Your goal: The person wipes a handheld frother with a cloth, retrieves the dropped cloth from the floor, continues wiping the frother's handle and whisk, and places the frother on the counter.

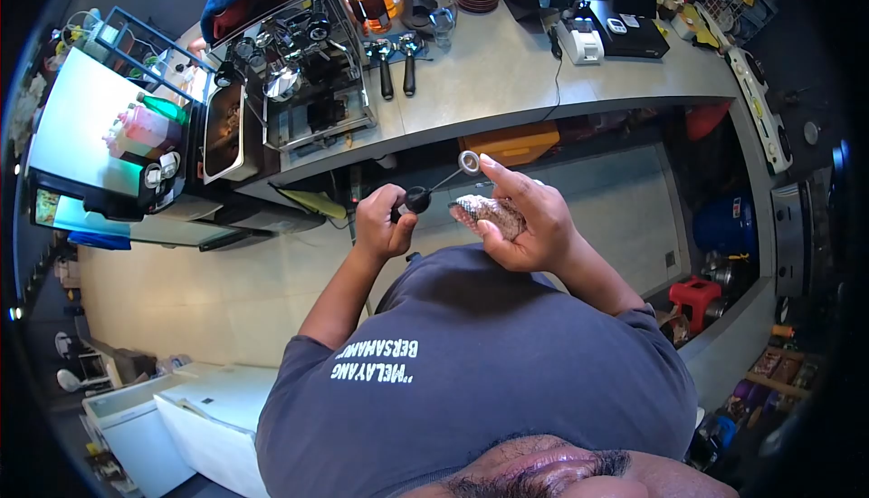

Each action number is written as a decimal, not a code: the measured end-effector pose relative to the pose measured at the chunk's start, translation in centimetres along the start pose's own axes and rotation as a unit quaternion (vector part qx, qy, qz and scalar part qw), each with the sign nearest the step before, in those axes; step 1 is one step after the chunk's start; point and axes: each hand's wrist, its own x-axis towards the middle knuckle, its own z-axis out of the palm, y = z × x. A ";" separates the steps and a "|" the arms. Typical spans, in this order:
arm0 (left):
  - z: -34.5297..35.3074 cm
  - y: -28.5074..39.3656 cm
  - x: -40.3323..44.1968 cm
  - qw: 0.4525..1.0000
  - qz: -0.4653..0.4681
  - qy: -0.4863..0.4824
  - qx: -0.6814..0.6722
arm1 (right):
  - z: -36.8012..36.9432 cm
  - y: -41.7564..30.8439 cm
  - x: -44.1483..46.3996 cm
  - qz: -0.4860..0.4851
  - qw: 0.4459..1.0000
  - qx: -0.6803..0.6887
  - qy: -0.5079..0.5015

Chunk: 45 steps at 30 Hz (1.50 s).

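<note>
In front of my chest, my left hand (385,221) is closed around the black grip of a handheld milk frother (417,199). Its thin metal shaft slants up and right to a small round whisk head. My right hand (534,217) holds a crumpled, speckled cloth (489,215) between thumb and fingers. The index fingertip of that hand is beside the whisk head; whether they touch I cannot tell.
A counter (507,72) runs ahead, bearing an espresso machine (308,81), two portafilters (396,63), syrup bottles (371,0) and a receipt printer (581,43). Below sits an orange box (509,147). A red stool (695,301) and a blue container (724,224) are at right.
</note>
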 end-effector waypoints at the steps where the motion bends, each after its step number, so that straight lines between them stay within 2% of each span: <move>1: 0.0 0.0 0.0 1.000 0.001 0.001 0.001 | 0.1 0.0 0.1 -0.002 1.000 0.001 0.004; 5: 0.2 -0.2 0.2 1.000 -0.002 0.005 0.002 | 0.2 0.3 0.2 -0.024 0.999 0.006 0.022; 8: 0.4 -0.4 0.5 1.000 -0.006 -0.001 0.007 | -0.3 0.8 -0.2 -0.028 0.999 0.028 -0.014; 9: 0.5 -0.5 0.6 1.000 -0.009 -0.004 0.008 | -0.5 0.8 0.1 -0.043 0.998 0.054 0.011; 13: 2.1 -1.1 1.1 0.999 -0.024 -0.011 -0.026 | -1.2 2.4 -1.0 0.059 0.976 0.096 0.185; 14: 2.9 -1.0 1.3 0.992 -0.076 -0.010 -0.098 | -0.8 2.6 -0.4 0.111 0.937 0.211 0.253; 16: 5.0 -0.4 1.7 0.955 -0.178 -0.007 -0.236 | 0.1 2.7 1.6 0.204 0.799 0.428 0.369; 17: 6.0 -0.5 2.0 0.913 -0.186 -0.022 -0.361 | 0.7 4.2 0.9 0.209 0.808 0.428 0.347; 18: 7.5 0.5 2.9 0.916 -0.198 0.023 -0.347 | 1.9 6.7 -0.1 0.130 0.907 0.249 0.315; 19: 9.2 2.1 4.2 0.917 -0.209 0.067 -0.334 | 2.7 8.8 -0.8 0.046 0.961 0.056 0.267; 20: 9.9 1.7 5.0 0.907 -0.206 0.045 -0.364 | 3.1 9.8 0.1 -0.010 0.984 0.047 0.173; 21: 10.5 1.3 5.8 0.896 -0.205 0.023 -0.393 | 3.1 11.4 1.7 -0.052 0.997 0.034 0.040; 22: 11.2 0.9 6.6 0.884 -0.205 0.001 -0.420 | 3.5 12.0 1.7 0.034 0.993 0.114 0.015; 24: 12.0 0.2 9.4 0.861 -0.221 -0.041 -0.456 | 2.3 14.3 3.1 0.044 0.993 0.108 -0.032; 25: 12.4 0.5 11.1 0.859 -0.222 -0.046 -0.458 | 1.3 15.0 3.0 0.020 0.996 0.083 -0.039; 27: 15.5 -2.8 12.3 0.806 -0.193 0.026 -0.559 | -1.1 16.4 3.7 -0.023 0.992 0.076 -0.102; 28: 15.9 -3.3 13.6 0.772 -0.175 0.008 -0.611 | -2.3 17.6 4.3 -0.061 0.988 0.051 -0.135; 29: 17.7 -3.1 14.8 0.759 -0.211 0.042 -0.614 | -3.5 18.4 5.3 -0.072 0.987 0.024 -0.141; 31: 18.4 -1.0 17.9 0.898 -0.130 -0.009 -0.421 | -4.8 21.3 7.1 -0.069 0.988 0.117 -0.075; 32: 18.5 0.4 19.8 0.945 -0.081 -0.032 -0.314 | -5.5 22.7 8.2 -0.071 0.983 0.161 -0.043; 33: 18.9 1.3 21.3 0.977 -0.032 -0.052 -0.202 | -7.0 22.7 9.6 0.029 0.952 0.296 -0.068; 36: 19.5 1.4 24.2 0.979 -0.068 0.002 -0.193 | -8.8 24.5 10.8 0.031 0.945 0.309 -0.102; 37: 20.5 0.4 24.2 0.929 -0.134 0.065 -0.339 | -7.9 25.3 11.0 -0.040 0.955 0.285 -0.068; 38: 21.6 -0.5 24.1 0.848 -0.178 0.149 -0.477 | -8.8 25.5 10.4 -0.066 0.963 0.223 -0.134; 40: 20.1 1.2 26.1 0.824 -0.222 0.143 -0.502 | -10.2 24.5 11.0 -0.061 0.955 0.194 -0.218; 41: 20.4 0.3 25.8 0.819 -0.209 0.117 -0.522 | -10.6 25.0 11.3 -0.074 0.953 0.191 -0.223; 42: 20.1 -0.2 26.6 0.938 -0.088 0.069 -0.328 | -11.0 25.6 11.6 -0.087 0.950 0.189 -0.231; 43: 19.6 -0.7 27.5 0.993 0.036 0.019 -0.111 | -11.4 26.2 11.7 -0.099 0.947 0.189 -0.241; 44: 20.5 0.1 27.3 0.998 0.048 -0.012 -0.034 | -11.7 27.4 12.1 -0.115 0.946 0.170 -0.251; 45: 21.4 0.9 27.2 0.996 0.064 -0.042 0.043 | -12.2 27.4 13.2 -0.111 0.952 0.208 -0.195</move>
